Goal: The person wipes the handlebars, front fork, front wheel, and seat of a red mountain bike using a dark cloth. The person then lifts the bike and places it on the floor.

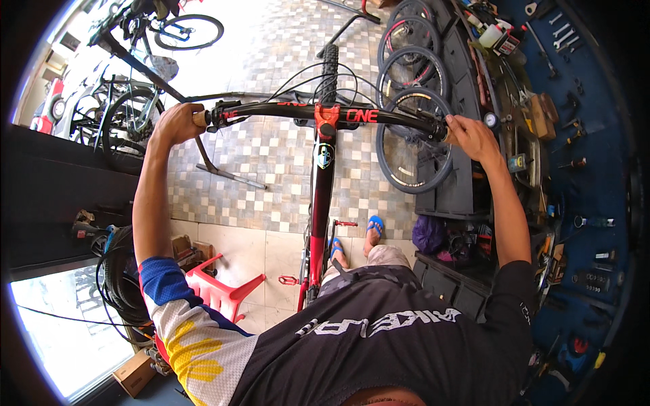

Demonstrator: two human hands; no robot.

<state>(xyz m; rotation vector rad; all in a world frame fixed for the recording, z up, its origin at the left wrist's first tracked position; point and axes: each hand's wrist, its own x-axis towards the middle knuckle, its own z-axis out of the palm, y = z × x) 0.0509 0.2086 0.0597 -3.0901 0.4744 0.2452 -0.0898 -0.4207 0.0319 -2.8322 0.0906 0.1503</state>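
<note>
A black bicycle handlebar [277, 110] with red lettering stretches across in front of me, clamped in a red stem [327, 120]. My left hand [179, 124] is closed round its left end, where a bit of tan grip [200, 118] shows beside the fingers. At the other end my right hand [476, 138] wraps the right grip, which is mostly hidden under the fingers. The black and red bicycle frame [319, 203] runs back toward my body. Beyond the stem stands the knobby front tyre [330, 71], with black cables looping around it.
Several loose wheels [414, 140] lean against black drawers [443, 193] at right, near a crowded workbench and a wall of tools [565, 34]. A grey repair stand leg [233, 177] lies left of the bicycle. A red plastic stool [227, 287] and other bicycles [128, 125] are further left.
</note>
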